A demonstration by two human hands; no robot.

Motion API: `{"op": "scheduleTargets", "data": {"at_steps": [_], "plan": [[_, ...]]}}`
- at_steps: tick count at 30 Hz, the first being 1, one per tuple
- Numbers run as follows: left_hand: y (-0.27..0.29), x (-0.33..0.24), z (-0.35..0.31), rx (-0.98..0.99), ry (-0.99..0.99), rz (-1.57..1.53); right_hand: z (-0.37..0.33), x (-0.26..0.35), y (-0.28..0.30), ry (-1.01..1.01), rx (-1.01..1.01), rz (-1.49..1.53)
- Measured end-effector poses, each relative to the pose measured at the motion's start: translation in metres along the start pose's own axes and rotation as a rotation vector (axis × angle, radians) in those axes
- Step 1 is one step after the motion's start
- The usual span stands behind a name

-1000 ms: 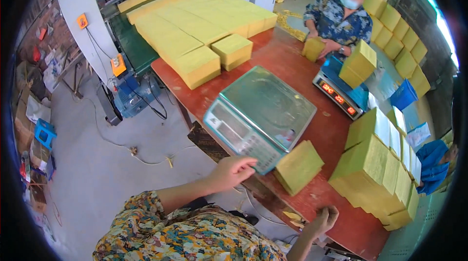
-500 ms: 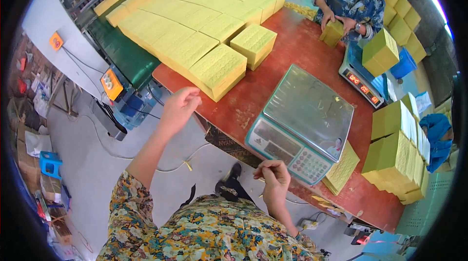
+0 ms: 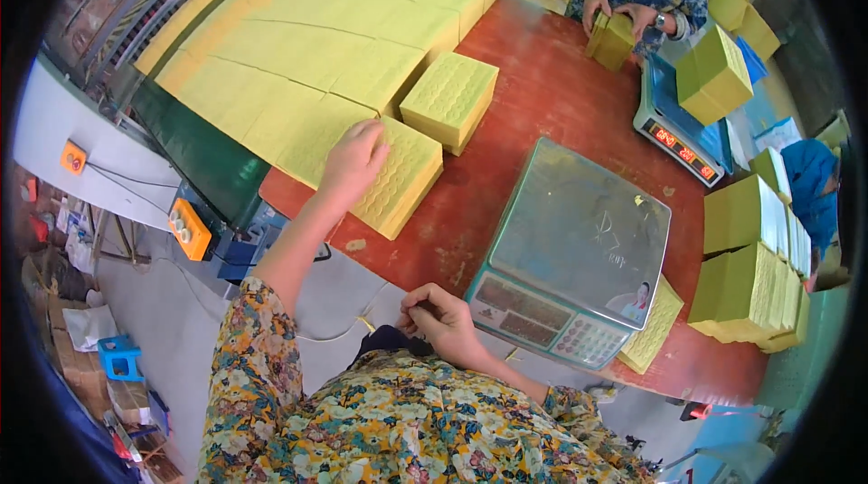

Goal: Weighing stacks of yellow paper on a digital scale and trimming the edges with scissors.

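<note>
My left hand [image 3: 355, 163] rests over the near corner stack of yellow embossed paper [image 3: 407, 172], its fingers stretched loosely across the top. Just beyond lies a separate yellow paper stack [image 3: 449, 100], apart from the large block of stacks [image 3: 334, 41]. My right hand [image 3: 443, 326] is in front of my body at the table's near edge, with fingers curled against the thumb. Whatever it may hold is hidden. To its right stands a digital weighing scale [image 3: 588, 222] with a bare metal platform. Some yellow sheets [image 3: 658, 326] stick out from under the scale.
Across the red table [image 3: 529, 59], a co-worker's hands hold a small paper stack [image 3: 613, 41] beside a second scale [image 3: 676, 145] bearing a yellow block [image 3: 714, 77]. More stacks [image 3: 746, 294] stand at right. A green conveyor belt [image 3: 199, 150] runs along the left; a blue stool [image 3: 118, 357] is on the floor.
My left hand has moved forward and right, from beside the corner stack onto it. My right hand has shifted left, closer to my body. The view has tilted a little.
</note>
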State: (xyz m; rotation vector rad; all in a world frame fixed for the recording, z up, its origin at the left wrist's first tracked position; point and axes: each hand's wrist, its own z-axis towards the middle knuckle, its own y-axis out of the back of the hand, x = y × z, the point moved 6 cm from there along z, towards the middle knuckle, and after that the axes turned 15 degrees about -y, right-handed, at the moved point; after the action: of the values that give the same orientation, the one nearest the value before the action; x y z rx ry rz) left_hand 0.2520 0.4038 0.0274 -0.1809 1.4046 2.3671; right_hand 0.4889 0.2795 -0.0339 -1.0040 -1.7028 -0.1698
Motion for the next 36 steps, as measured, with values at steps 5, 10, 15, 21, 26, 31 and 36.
{"op": "scheduleTargets", "data": {"at_steps": [5, 10, 15, 21, 26, 31, 36], "plan": [[-0.02, -0.006, -0.003, 0.024, -0.054, 0.083, 0.016, -0.019, -0.005, -0.068, -0.09, 0.071], [-0.011, -0.024, -0.026, 0.102, -0.146, -0.006, 0.026, -0.054, -0.018, -0.148, -0.191, 0.345], [0.016, -0.075, -0.079, 0.211, -0.2, -0.229, 0.023, -0.132, -0.037, -0.302, -0.276, 0.733], [0.047, -0.092, -0.12, 0.298, -0.375, -0.105, 0.018, -0.111, -0.062, 0.005, -0.288, 0.797], [0.045, -0.046, -0.144, 0.217, 0.05, -0.83, -0.023, -0.071, -0.071, 0.073, -0.485, 0.534], [0.021, -0.055, -0.164, 0.058, 0.753, -1.648, -0.092, 0.039, -0.08, 0.597, -0.782, -0.307], [0.001, -0.129, -0.108, 0.236, 0.37, -1.628, -0.14, 0.079, -0.052, 0.79, -1.077, -0.365]]}}
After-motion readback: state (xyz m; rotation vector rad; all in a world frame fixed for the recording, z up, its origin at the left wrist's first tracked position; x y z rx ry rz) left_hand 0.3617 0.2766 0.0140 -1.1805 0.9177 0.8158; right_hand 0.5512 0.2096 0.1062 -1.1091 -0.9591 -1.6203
